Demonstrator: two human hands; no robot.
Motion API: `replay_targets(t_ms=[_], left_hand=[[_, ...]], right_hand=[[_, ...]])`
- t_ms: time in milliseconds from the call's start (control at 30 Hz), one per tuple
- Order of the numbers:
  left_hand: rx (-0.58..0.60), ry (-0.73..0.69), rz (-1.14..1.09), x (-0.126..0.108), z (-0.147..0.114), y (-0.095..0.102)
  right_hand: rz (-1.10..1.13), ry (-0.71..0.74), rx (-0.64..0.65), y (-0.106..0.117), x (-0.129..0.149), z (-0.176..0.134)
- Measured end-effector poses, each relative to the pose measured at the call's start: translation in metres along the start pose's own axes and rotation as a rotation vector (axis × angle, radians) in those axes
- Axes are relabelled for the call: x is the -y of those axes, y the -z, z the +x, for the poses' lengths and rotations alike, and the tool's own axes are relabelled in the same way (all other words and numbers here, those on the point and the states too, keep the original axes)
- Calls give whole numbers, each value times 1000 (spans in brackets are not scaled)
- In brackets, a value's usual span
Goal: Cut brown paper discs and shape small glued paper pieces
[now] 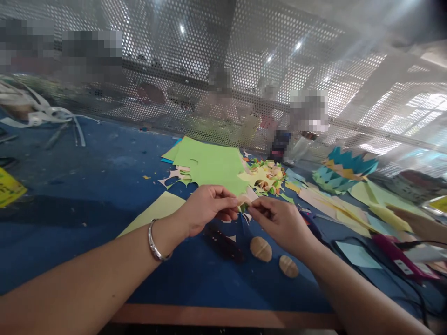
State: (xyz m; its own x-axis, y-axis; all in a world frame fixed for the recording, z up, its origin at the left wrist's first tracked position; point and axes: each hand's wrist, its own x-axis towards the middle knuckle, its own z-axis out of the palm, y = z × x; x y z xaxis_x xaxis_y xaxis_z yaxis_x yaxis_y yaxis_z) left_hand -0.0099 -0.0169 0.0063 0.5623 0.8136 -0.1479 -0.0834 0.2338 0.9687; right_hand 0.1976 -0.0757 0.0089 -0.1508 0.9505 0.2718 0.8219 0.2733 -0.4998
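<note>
Both hands meet over the blue table, their fingertips pinching a small pale piece of paper [244, 200] from either side. My left hand [213, 204], with a silver bangle on its wrist, grips the left end between thumb and fingers. On the other end, my right hand [275, 216] closes its thumb and forefinger. Light green paper sheets [209, 160] lie just beyond the hands. Below my right hand rest two tan oval pieces [260, 249], and a dark, blurred object [225, 244] lies left of them. The piece's exact shape is partly covered by my fingers.
Small cut pieces [272, 174] are heaped beyond the hands. A teal and green folded-paper basket [345, 172] stands at the right, near paper strips [335, 207]. A magenta power strip [401, 258] with cables lies at right. White ribbons [49, 111] are at far left. A perforated metal screen [195, 70] borders the back.
</note>
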Motion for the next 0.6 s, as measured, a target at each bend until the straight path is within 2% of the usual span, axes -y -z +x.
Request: replay_targets(t_ms=[133, 233, 333, 467, 600], left_hand=[[-2, 52, -12, -2, -1, -1], [19, 57, 66, -3, -1, -1], [27, -19, 249, 1, 2, 2], [-18, -163, 486, 6, 8, 7], [4, -171, 575, 5, 9, 5]], right_hand=[[49, 39, -57, -8, -5, 3], [80, 67, -74, -11, -6, 4], [94, 95, -57, -11, -6, 5], [123, 110, 4, -11, -9, 5], [161, 90, 42, -12, -13, 3]])
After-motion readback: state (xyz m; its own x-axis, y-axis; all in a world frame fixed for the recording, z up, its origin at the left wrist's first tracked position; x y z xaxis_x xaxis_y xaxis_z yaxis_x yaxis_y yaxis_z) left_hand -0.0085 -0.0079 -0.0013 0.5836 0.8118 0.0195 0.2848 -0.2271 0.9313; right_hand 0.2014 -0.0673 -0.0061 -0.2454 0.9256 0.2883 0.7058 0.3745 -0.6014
